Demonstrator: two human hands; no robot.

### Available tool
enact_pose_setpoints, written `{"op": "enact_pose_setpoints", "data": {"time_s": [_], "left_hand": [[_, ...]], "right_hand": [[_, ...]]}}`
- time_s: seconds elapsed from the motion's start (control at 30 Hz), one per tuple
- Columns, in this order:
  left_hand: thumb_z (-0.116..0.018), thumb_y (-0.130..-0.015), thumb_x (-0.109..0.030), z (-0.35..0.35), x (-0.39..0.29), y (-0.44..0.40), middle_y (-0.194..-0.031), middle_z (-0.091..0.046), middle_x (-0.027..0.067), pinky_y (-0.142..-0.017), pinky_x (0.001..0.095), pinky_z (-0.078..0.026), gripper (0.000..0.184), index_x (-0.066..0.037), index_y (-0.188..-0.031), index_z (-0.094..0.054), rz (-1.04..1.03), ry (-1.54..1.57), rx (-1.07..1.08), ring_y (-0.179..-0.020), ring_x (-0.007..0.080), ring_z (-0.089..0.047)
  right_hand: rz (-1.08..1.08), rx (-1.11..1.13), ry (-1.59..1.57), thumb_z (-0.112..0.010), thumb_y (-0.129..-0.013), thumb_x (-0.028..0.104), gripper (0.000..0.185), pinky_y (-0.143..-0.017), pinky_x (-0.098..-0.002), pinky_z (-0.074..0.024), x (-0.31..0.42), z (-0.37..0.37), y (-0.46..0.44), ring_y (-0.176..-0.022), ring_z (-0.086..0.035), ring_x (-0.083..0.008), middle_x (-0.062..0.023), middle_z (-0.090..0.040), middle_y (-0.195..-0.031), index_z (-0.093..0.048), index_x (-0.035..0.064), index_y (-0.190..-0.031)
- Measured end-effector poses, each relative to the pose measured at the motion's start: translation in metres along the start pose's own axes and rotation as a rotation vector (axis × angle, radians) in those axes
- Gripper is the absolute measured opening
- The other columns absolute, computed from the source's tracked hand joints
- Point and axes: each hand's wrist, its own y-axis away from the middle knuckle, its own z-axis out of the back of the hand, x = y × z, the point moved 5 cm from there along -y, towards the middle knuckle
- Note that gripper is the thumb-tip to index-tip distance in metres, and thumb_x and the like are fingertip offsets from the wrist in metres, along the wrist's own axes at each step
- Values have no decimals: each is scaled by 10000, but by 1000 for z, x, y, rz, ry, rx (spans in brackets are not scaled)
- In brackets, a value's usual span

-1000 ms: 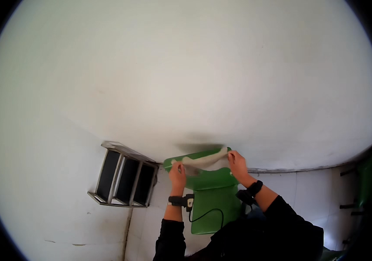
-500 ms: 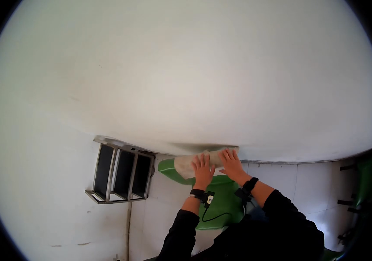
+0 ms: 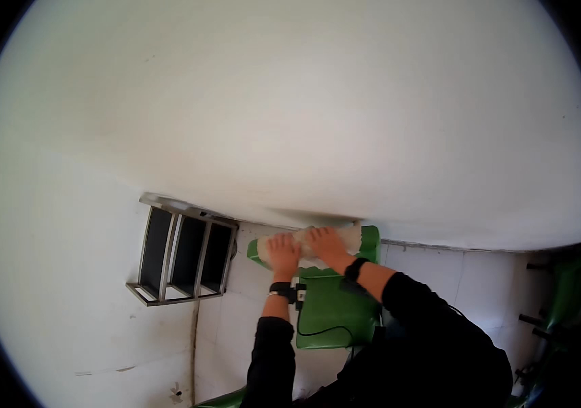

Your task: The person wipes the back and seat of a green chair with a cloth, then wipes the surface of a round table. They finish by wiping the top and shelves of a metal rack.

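Note:
A beige cloth (image 3: 350, 238) lies along the top of a green chair's backrest (image 3: 371, 239). My left hand (image 3: 282, 254) presses the cloth near its left end, fingers bent over the backrest's upper edge and slightly blurred. To its right, my right hand (image 3: 326, 245) also bears down on the cloth, its fingers closed over it. The fingertips' far sides are hidden. Below the hands is the green chair seat (image 3: 335, 316), crossed by a black cable from the band on my left wrist.
A metal-framed rack (image 3: 182, 253) with dark panels stands to the left by the white wall (image 3: 345, 122). More green chairs (image 3: 566, 285) are at the right edge. Pale floor tiles (image 3: 433, 275) surround the chair.
Both hands and the cloth have slid left along the backrest, baring its green right end and covering more of the left. The fingers are less spread than before. The view has shifted slightly.

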Motion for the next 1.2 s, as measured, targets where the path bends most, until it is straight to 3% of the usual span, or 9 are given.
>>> {"op": "enact_pose_setpoints", "data": {"time_s": [0.07,0.13,0.23,0.37,0.57,0.8,0.97,1.03,1.2], "left_hand": [[-441,-788,-269,15,11,0,-1043,-474,117,-919,468,-216,321,-59,-1027,-486,-39,166,-81,-1007,298,-406],[-432,-791,-257,14,14,-2,-1010,-477,112,-911,464,-222,298,-63,-1010,-490,-50,172,-80,-989,292,-407],[-411,-799,-246,11,14,-3,-1001,-476,104,-906,472,-215,282,-77,-1010,-491,-25,179,-69,-990,288,-398],[-382,-811,-253,6,-7,-2,-1078,-457,94,-903,525,-172,311,-105,-1069,-476,-44,31,-18,-1044,300,-368],[-416,-785,-298,-15,-61,-7,-1138,-432,92,-899,555,-147,397,-102,-1130,-434,-208,154,6,-1100,306,-325],[-485,-743,-308,16,-135,-10,-1153,-411,115,-889,568,-153,506,-84,-1183,-373,-308,235,-25,-1109,313,-316],[-479,-744,-244,21,-125,-10,-1150,-408,129,-908,495,-205,486,-81,-1187,-364,-399,237,-20,-1082,317,-345],[-465,-738,-210,11,-111,-11,-1141,-415,138,-907,474,-219,467,-73,-1176,-380,-394,223,-18,-1081,311,-351],[-448,-716,-157,7,-55,-12,-1104,-453,105,-906,443,-237,430,-84,-1140,-427,-268,217,30,-1050,280,-387]], "right_hand": [[-33,-11,-33,-696,-531,290,653,-771,-338,-349,9,5,-10,-901,-458,-217,-78,-483,-957,-428,30,-1067],[52,-150,-147,-489,-704,168,259,-706,-317,-376,17,25,-10,-795,-496,-212,-82,-515,-804,-487,31,-923],[118,-124,-100,-542,-680,221,380,-729,-323,-364,14,30,-6,-831,-479,-204,-68,-506,-900,-479,39,-1008],[91,-235,-192,-471,-728,197,305,-729,-327,-359,8,28,0,-842,-474,-204,-69,-508,-890,-495,41,-989],[-11,-51,-154,-483,-721,209,371,-801,-354,-339,-38,53,40,-909,-450,-224,-97,-496,-975,-471,35,-1048],[-221,-140,-46,-561,-698,208,543,-956,-403,-241,-77,49,91,-1153,-299,-270,-126,-378,-1196,-373,40,-1179],[-375,-120,-267,-593,-679,201,573,-980,-447,-197,-72,47,87,-1190,-244,-311,-125,-357,-1207,-382,38,-1186],[-322,-19,-8,-613,-640,246,634,-943,-488,-218,-61,53,74,-1161,-288,-285,-128,-381,-1194,-368,37,-1186],[-140,-157,-98,-525,-698,238,486,-888,-497,-253,-24,21,32,-1029,-394,-289,-131,-447,-1080,-432,34,-1129]]}}
